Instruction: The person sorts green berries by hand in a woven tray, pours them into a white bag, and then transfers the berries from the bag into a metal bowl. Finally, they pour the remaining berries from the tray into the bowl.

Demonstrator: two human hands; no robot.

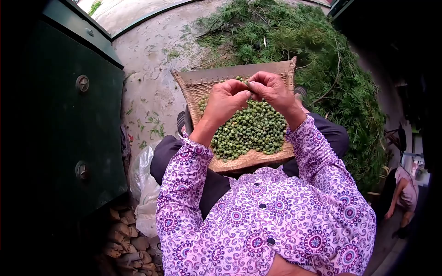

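The left hand (pixel 226 102) and the right hand (pixel 271 93) meet above the far half of the woven basket (pixel 230 164), which serves as landmark. Each grip is pinched closed, thumb against fingers, and the tips come together on a small dark green piece (pixel 249 85), too hidden to make out fully.

Just below the hands, heaped inside the basket, lie the green berries (pixel 248 131): small, knobbly, roundish, some darker than others. Each should be very light and fairly firm, apt to roll, perhaps a little sticky; a fingertip pinch around the middle suits one, a cupped palm suits many. Hard squeezing could bruise them.

The basket looks light and springy, of tan plaited strips in a ribbed weave, with a smooth, flat, stiff strip (pixel 221 73) along its far edge. Its thick side rims seem the best place to take hold.

On either side of the basket are legs in dark, soft trousers (pixel 171 149); nearer than it, a thin printed shirt (pixel 276 211). Beyond and to its right spreads a feathery pile of green branches (pixel 354 110). Left of it are the rough, pale floor (pixel 147 87), a crinkled translucent plastic bag (pixel 147 202), and, farther left, a dark green panel (pixel 87 129) with raised star studs. Nearer and left lie jagged wood pieces (pixel 124 237).
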